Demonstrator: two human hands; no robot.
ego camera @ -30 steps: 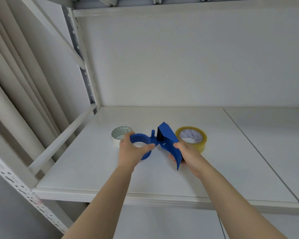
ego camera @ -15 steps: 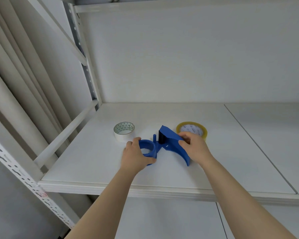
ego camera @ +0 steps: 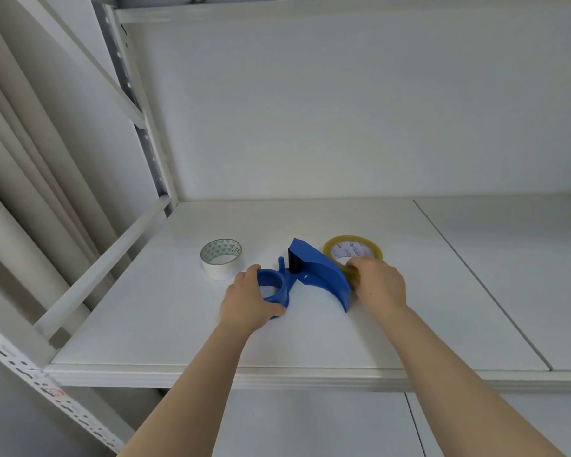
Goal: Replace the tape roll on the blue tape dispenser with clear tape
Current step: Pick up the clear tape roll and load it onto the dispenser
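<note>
The blue tape dispenser (ego camera: 314,270) lies on the white shelf (ego camera: 310,341), its round hub bare of any roll. My left hand (ego camera: 249,300) grips the hub ring at the dispenser's left end. A clear, yellowish tape roll (ego camera: 353,250) lies flat just behind and right of the dispenser. My right hand (ego camera: 378,283) has left the blue handle and its fingers are closed on the near edge of that clear roll. A white tape roll (ego camera: 221,260) with a green-patterned core lies flat to the left, apart from both hands.
The shelf has a back wall and a slanted white rail (ego camera: 106,262) along its left side. A seam (ego camera: 475,278) divides the shelf board on the right. The shelf's front edge (ego camera: 277,379) runs just below my forearms.
The dispenser was lowered from a raised tilt onto the shelf. My right hand slid off its handle to the right and onto the clear roll. The left hand stayed on the hub.
</note>
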